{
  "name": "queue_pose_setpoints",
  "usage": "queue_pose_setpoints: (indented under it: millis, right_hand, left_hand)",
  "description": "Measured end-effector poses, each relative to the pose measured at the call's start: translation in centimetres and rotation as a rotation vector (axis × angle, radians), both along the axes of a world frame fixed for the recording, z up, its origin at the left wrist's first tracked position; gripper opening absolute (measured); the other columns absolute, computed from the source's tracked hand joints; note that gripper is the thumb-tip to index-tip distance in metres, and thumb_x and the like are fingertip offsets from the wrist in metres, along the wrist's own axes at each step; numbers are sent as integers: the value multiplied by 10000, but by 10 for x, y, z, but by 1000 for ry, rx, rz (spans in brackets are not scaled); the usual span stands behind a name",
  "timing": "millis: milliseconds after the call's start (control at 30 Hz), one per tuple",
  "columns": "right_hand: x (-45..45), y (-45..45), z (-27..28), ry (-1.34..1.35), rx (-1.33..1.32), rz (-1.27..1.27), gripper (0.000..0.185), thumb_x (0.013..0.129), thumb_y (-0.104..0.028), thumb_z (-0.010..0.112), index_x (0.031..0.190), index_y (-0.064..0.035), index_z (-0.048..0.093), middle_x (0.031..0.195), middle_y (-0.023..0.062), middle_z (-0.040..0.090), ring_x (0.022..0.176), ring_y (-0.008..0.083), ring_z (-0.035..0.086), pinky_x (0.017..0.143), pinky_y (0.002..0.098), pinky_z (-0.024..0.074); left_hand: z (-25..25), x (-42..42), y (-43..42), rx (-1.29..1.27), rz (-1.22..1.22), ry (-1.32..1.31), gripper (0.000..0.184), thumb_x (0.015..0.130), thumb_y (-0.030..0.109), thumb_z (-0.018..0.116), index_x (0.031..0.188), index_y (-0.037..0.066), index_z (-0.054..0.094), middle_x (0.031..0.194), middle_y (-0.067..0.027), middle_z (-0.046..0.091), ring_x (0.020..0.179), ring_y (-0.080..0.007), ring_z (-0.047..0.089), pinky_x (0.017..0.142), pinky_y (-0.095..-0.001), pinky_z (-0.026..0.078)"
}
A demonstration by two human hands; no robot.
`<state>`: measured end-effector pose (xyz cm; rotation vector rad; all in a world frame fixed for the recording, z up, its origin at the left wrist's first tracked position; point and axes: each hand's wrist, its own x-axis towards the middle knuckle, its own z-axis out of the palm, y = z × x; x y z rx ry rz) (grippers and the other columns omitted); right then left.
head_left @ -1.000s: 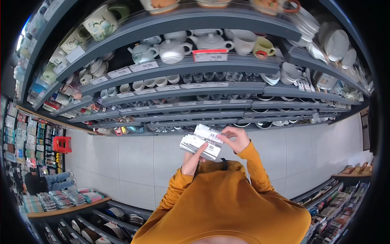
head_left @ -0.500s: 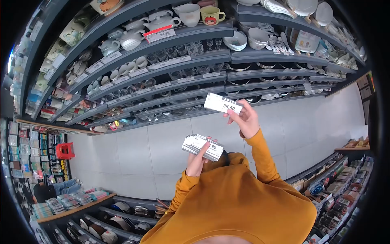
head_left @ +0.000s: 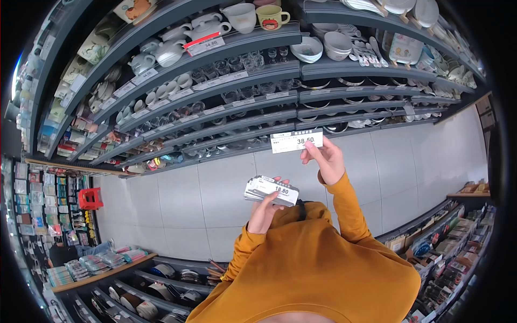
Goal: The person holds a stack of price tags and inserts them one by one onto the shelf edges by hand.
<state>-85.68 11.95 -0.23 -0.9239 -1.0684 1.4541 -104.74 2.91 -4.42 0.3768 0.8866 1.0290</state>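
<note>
My left hand (head_left: 262, 213) is closed on a fanned stack of price labels (head_left: 271, 190), with its thumb on the top one, which reads 18.80. Farther forward and to the right, my right hand (head_left: 329, 161) pinches a single price label (head_left: 295, 141) reading 38.50 by its right end. That label is held nearly level, apart from the stack, in front of the lower shelves. Red-topped shelf label (head_left: 204, 43) reading 34.80 sits on the upper shelf edge below white teapots (head_left: 207, 27).
Shelves ahead hold a yellow mug (head_left: 273, 18), glasses (head_left: 221, 67), white bowls (head_left: 337, 45) and spoons (head_left: 369, 53). A red stool (head_left: 90, 198) stands at the left, near a partly hidden person (head_left: 96, 248). Stacked packets (head_left: 97, 263) lie on a lower-left display.
My right hand has drawn the 38.50 label away from the stack, forward and right, and levelled it. The view has turned rightward along the shelves.
</note>
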Motion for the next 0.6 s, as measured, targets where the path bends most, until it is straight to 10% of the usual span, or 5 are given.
queue_pose_setpoints:
  millis: [600]
  right_hand:
    - [-31, 22, 5, -15, 7, -73, 194, 943, -132, 565, 1046, 30, 591, 830, 70, 626, 721, 109, 579, 674, 246, 473]
  left_hand:
    - [18, -30, 40, 16, -164, 96, 396, 917, 158, 579, 1279, 40, 470, 1227, -101, 604, 925, -100, 626, 580, -196, 451]
